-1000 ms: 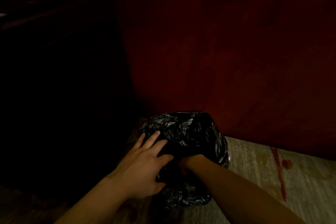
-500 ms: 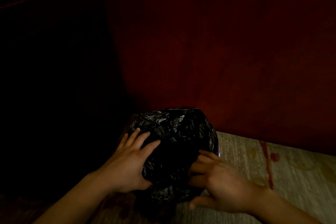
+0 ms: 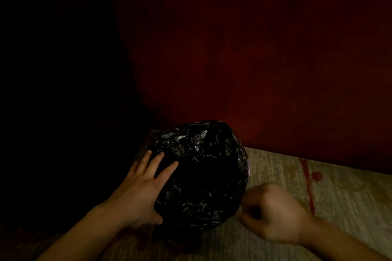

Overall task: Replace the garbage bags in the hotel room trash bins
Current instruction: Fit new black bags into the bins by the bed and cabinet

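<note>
Shadow swallows the far left, too dim to name anything there. Next comes the left hand (image 3: 140, 193), laid flat with fingers straight and spread on the left flank of the black garbage bag (image 3: 203, 171), most likely to steady it and press the plastic snug. The bag sits mid-scene on the floor, close to the dark red wall (image 3: 254, 48), crinkled and domed over a bin that is hidden beneath it. Just beside its near right edge, the right hand (image 3: 273, 214) is blurred, fingers curled inward; whether it pinches a bit of plastic or holds nothing, I cannot tell. Pale carpet (image 3: 343, 201) with a red stripe runs off to the right.
</note>
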